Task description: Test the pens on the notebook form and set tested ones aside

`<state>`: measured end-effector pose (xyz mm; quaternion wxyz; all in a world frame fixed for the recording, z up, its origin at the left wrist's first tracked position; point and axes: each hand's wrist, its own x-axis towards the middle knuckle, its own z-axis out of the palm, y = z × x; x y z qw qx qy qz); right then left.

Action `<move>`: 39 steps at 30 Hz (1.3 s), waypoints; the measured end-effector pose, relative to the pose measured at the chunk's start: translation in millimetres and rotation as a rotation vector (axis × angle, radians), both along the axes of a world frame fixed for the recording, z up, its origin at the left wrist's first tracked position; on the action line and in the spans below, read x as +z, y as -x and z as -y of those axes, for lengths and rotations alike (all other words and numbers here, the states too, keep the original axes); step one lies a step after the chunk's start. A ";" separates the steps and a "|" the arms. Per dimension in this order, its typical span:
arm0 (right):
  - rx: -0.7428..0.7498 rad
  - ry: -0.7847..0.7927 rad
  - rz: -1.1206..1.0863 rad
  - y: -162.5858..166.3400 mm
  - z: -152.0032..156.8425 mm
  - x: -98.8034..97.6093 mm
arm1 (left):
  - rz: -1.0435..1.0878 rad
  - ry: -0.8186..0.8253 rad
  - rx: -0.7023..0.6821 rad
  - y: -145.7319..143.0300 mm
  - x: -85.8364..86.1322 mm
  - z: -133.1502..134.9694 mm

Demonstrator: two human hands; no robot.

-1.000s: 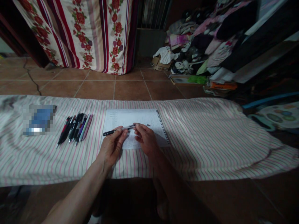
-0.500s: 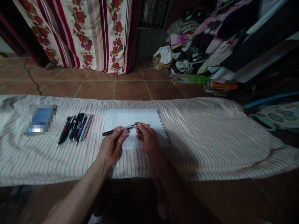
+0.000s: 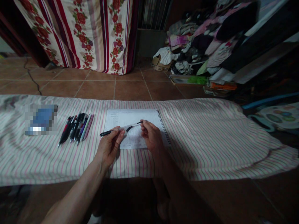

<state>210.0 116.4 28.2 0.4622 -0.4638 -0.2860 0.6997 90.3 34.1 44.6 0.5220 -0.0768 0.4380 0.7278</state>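
Observation:
My left hand [image 3: 109, 144] is closed around a pen [image 3: 106, 133], whose black end sticks out to the left over the notebook's edge. From the pen's right side runs a thin pale ink refill [image 3: 135, 124] with a dark end. Fingertips of my right hand [image 3: 150, 133] pinch that dark end. Both hands are above a spiral notebook [image 3: 140, 113], open to a page with faint writing, its black coil on the right. A short dark part shows beside the refill near my left fingers; I cannot tell whether it is a shadow.
Several pens [image 3: 76, 127] lie side by side left of the notebook. Farther left is a blurred-out phone-like object [image 3: 42, 119]. All rest on a striped cloth [image 3: 210, 137]. Beyond are a tiled floor [image 3: 100, 85], a floral curtain [image 3: 93, 37] and a clothes pile [image 3: 198, 40].
My right hand has moved to the right, away from my left hand, and more of the pale refill shows between them. My left hand has shifted slightly left with the pen.

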 end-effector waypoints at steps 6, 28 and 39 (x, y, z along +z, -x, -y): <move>-0.044 -0.014 -0.087 -4.4 -9.3 -1.0 | -0.006 0.014 0.014 7.6 -0.3 3.1; 0.059 -0.015 0.012 20.7 -4.6 -6.7 | -0.007 0.021 0.066 27.8 5.4 12.9; 0.233 -0.066 0.077 33.1 8.6 -4.6 | 0.001 0.062 -0.016 22.9 1.6 9.0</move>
